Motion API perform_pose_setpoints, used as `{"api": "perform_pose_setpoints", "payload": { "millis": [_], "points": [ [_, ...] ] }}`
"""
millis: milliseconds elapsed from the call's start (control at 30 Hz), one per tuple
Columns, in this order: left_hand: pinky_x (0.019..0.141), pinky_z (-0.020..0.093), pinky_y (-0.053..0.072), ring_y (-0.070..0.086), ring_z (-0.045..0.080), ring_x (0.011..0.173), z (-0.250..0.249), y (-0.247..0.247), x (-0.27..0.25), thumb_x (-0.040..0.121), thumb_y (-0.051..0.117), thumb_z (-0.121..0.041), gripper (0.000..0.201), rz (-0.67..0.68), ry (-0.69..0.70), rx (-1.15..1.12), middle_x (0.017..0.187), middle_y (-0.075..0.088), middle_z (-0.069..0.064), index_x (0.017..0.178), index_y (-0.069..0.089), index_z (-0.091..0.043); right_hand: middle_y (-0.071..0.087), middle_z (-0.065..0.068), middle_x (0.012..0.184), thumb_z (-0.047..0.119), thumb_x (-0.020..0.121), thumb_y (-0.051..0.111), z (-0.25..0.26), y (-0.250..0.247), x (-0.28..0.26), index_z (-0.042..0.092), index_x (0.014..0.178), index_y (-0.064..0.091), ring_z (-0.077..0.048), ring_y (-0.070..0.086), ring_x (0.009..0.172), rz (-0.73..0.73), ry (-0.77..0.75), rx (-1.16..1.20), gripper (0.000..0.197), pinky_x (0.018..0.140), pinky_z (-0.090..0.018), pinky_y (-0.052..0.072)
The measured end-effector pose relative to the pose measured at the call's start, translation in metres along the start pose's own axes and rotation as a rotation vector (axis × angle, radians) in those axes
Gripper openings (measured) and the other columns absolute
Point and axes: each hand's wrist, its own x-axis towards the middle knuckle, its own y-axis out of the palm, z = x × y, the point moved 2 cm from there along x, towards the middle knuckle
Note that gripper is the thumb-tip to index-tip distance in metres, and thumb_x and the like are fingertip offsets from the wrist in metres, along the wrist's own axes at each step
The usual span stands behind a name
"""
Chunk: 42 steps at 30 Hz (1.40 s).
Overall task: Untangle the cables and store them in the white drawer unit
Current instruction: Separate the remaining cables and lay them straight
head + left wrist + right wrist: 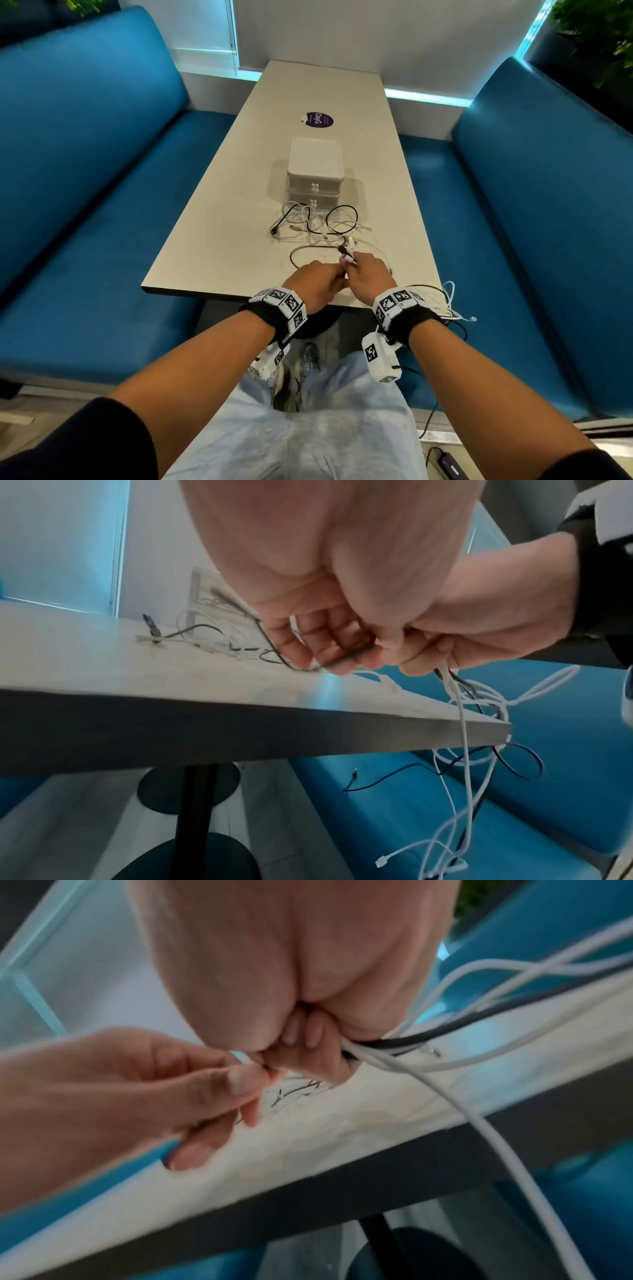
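Right hand (pixel 368 274) sits at the near edge of the long off-white rectangular table (pixel 239 219), fingers curled tight round a bunch of thin white and black cables (pixel 387 1047), w/ a few plug ends poking up past the knuckles in the head view. Left hand (pixel 317 282) is right beside it, touching, thumb & forefinger pinching a strand at the point where the right fist grips the bunch (wrist view is blurred, so which strand exactly can't be told). From the right fist the held cables trail off over the near right corner of the table and hang down in loops over the blue upholstered bench seat (pixel 496 219) on that side; one white lead w/ a flat plug dangles lowest in the left wrist view. A second, loose tangle of white and black cables (pixel 317 222) lies flat on the tabletop just beyond the hands, w/ a grey-ish loop running from it back toward the fingers. Just behind that tangle stands the small white plastic two-drawer unit (pixel 315 171), upright, both drawers pushed in, small white knobs facing the person. Further down the table lies a round dark purple sticker (pixel 318 120). A matching blue bench (pixel 102 192) runs along the left side.
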Motion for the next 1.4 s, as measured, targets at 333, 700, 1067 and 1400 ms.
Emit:
{"api": "perform_pose_setpoints", "payload": {
  "millis": [333, 700, 1067, 1400],
  "points": [
    [0.072, 0.037, 0.045, 0.06, 0.028, 0.084, 0.076, -0.017, -0.014, 0.102, 0.044, -0.041, 0.033, 0.006, -0.03, 0.128, 0.086, 0.067, 0.008, 0.1, 0.067, -0.019, 0.063, -0.024, 0.116, 0.018, 0.1, 0.042, -0.056, -0.037, 0.004, 0.003, 0.12, 0.056, -0.041, 0.059, 0.103, -0.043, 0.218, -0.178, 0.029, 0.078, -0.036, 0.045],
    [0.074, 0.038, 0.049, 0.063, 0.035, 0.092, 0.009, 0.007, 0.005, 0.102, 0.044, -0.038, 0.032, 0.115, 0.12, 0.332, 0.101, 0.068, 0.016, 0.124, 0.06, -0.022, 0.065, -0.007, 0.084, 0.026, 0.1, 0.04, 0.005, 0.0, 0.004, 0.019, 0.078, 0.053, -0.03, 0.062, 0.083, 0.043, -0.103, 0.16, 0.026, 0.08, -0.043, 0.052],
    [0.084, 0.038, 0.039, 0.064, 0.033, 0.086, 0.032, 0.011, -0.004, 0.104, 0.039, -0.038, 0.033, 0.088, 0.039, 0.389, 0.088, 0.069, 0.009, 0.098, 0.062, -0.015, 0.049, -0.001, 0.062, 0.026, 0.105, 0.037, 0.005, 0.003, -0.005, 0.013, 0.082, 0.048, -0.02, 0.046, 0.051, 0.18, 0.021, 0.616, 0.028, 0.051, -0.032, 0.047],
    [0.067, 0.034, 0.035, 0.061, 0.031, 0.084, 0.041, -0.008, -0.002, 0.099, 0.05, -0.038, 0.027, 0.03, 0.05, 0.25, 0.083, 0.065, 0.007, 0.092, 0.065, -0.017, 0.062, -0.011, 0.075, 0.037, 0.102, 0.043, 0.003, -0.003, -0.02, 0.012, 0.082, 0.058, -0.023, 0.053, 0.066, 0.346, -0.039, -0.032, 0.036, 0.063, -0.032, 0.038]
  ]
}}
